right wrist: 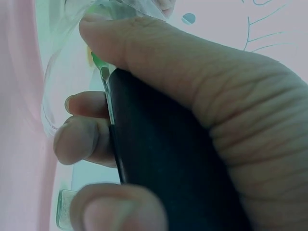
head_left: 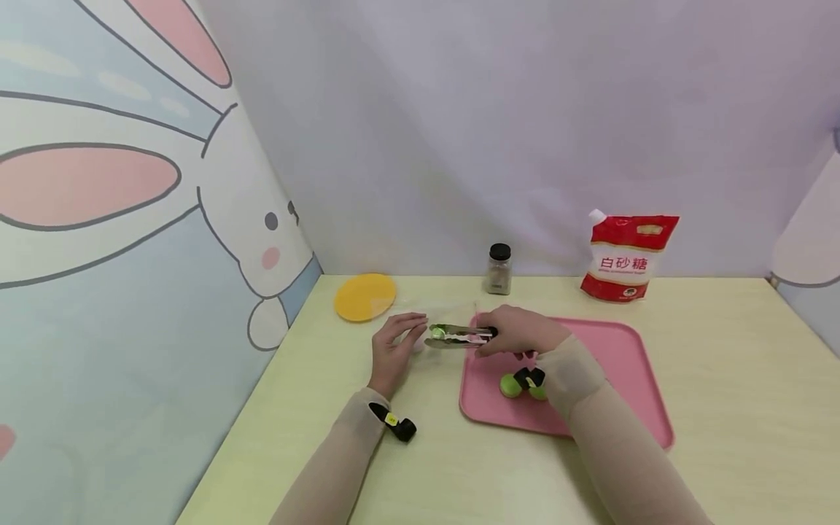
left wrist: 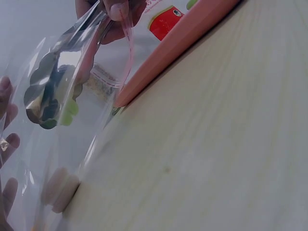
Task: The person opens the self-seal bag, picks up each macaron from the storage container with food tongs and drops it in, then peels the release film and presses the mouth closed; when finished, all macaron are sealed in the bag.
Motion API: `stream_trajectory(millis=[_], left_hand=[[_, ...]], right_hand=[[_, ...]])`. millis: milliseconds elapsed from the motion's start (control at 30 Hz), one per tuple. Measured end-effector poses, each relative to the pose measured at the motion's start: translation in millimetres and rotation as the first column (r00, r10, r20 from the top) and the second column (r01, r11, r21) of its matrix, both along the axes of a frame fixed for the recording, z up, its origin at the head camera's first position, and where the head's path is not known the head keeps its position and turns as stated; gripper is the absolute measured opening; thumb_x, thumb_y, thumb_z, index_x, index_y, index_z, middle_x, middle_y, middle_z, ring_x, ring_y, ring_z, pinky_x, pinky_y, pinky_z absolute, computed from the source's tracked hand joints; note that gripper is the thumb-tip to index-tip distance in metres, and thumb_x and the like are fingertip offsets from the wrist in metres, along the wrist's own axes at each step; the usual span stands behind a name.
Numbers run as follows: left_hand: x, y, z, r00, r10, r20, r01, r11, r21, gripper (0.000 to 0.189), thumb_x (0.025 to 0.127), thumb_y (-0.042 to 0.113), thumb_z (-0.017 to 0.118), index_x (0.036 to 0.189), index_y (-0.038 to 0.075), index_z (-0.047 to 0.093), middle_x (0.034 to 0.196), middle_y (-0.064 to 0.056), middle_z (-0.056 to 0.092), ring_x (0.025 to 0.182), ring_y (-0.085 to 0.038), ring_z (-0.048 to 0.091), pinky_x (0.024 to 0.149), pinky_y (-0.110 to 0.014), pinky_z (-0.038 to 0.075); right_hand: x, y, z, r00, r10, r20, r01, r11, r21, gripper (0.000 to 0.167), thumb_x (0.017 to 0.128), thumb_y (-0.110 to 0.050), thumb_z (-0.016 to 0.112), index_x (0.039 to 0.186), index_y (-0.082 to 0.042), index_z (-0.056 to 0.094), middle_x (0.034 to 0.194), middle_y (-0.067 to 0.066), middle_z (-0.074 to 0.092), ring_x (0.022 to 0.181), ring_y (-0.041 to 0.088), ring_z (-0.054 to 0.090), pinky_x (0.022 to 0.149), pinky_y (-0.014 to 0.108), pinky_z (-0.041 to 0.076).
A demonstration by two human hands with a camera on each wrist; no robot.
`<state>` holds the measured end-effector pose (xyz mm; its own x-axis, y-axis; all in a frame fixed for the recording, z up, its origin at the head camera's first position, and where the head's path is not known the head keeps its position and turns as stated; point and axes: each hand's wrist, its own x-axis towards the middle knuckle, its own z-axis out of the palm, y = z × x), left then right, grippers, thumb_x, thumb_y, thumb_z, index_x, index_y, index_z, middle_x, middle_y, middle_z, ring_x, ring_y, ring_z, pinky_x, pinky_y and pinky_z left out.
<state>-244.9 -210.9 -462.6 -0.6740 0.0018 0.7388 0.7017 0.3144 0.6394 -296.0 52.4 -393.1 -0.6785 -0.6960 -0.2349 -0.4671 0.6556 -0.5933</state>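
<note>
My left hand [head_left: 391, 355] holds a clear plastic bag [left wrist: 72, 149] left of the pink tray, thumb and fingers close together. Gripped by its black handle [right wrist: 154, 154], a pair of metal tongs [head_left: 459, 345] extends leftward from my right hand [head_left: 518, 329]. In the left wrist view, the tongs' scalloped head [left wrist: 41, 94] is inside the bag, with a green macaron [left wrist: 70, 111] at it. Lower in the bag sits a pale pinkish macaron [left wrist: 60, 190]. My right fingers are close to the bag's mouth; whether they touch it I cannot tell.
Green macarons [head_left: 510, 386] lie on the pink tray [head_left: 623, 343], partly covered by my right wrist. Behind stand a black-capped jar [head_left: 499, 271] and a red-and-white sugar pouch [head_left: 625, 259]. A yellow disc [head_left: 364, 297] lies at the back left, near the wall.
</note>
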Motion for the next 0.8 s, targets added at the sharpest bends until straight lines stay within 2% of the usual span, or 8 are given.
stream_trajectory(millis=[167,400,467,733,800], left_hand=[[-0.7,2.4,-0.1,1.000,-0.002,-0.001,0.002,1.000,-0.012,0.015,0.087,-0.010,0.072,0.101,-0.008,0.075,0.108,-0.022,0.071,0.104,-0.034,0.066,0.096,-0.031,0.053],[-15.8,-3.9,-21.5,1.000,0.022,-0.008,-0.022,1.000,-0.008,0.014,0.088,-0.007,0.073,0.102,-0.006,0.076,0.109,-0.019,0.072,0.105,-0.033,0.066,0.097,-0.030,0.052],[-17.0,-4.5,-24.4,0.999,0.036,-0.011,-0.036,0.999,-0.013,0.014,0.087,-0.006,0.074,0.101,-0.004,0.076,0.109,-0.016,0.072,0.105,-0.032,0.066,0.097,-0.031,0.052],[-15.1,-5.1,-24.9,0.999,0.033,-0.006,-0.033,0.999,-0.019,0.014,0.089,0.001,0.074,0.103,0.000,0.077,0.111,-0.007,0.073,0.107,-0.025,0.066,0.097,-0.032,0.052],[-13.1,-4.2,-22.1,1.000,0.029,-0.007,-0.029,0.999,-0.019,0.014,0.089,-0.001,0.074,0.103,0.000,0.077,0.111,-0.009,0.073,0.106,-0.026,0.066,0.096,-0.033,0.053]], right_hand=[[0.0,1.2,-1.6,1.000,-0.009,0.023,0.009,1.000,-0.008,0.025,0.088,-0.031,0.078,0.106,-0.022,0.064,0.080,0.014,0.067,0.042,0.016,0.051,0.037,0.031,0.045],[0.1,0.7,1.5,1.000,0.002,0.017,-0.002,1.000,-0.014,0.023,0.088,-0.031,0.078,0.104,-0.021,0.063,0.075,0.012,0.065,0.041,0.017,0.051,0.038,0.034,0.047],[0.3,0.5,1.9,1.000,0.006,0.008,-0.006,1.000,-0.011,0.023,0.089,-0.031,0.077,0.104,-0.021,0.063,0.074,0.009,0.064,0.042,0.017,0.051,0.038,0.032,0.047],[1.6,-1.1,-0.7,1.000,0.001,-0.016,-0.001,1.000,0.001,0.029,0.088,-0.033,0.078,0.111,-0.022,0.065,0.070,0.002,0.061,0.042,0.016,0.050,0.037,0.030,0.044],[2.2,-1.4,-1.3,1.000,-0.003,-0.017,0.003,1.000,-0.001,0.028,0.088,-0.033,0.078,0.110,-0.022,0.065,0.070,0.002,0.061,0.042,0.017,0.050,0.036,0.030,0.043]])
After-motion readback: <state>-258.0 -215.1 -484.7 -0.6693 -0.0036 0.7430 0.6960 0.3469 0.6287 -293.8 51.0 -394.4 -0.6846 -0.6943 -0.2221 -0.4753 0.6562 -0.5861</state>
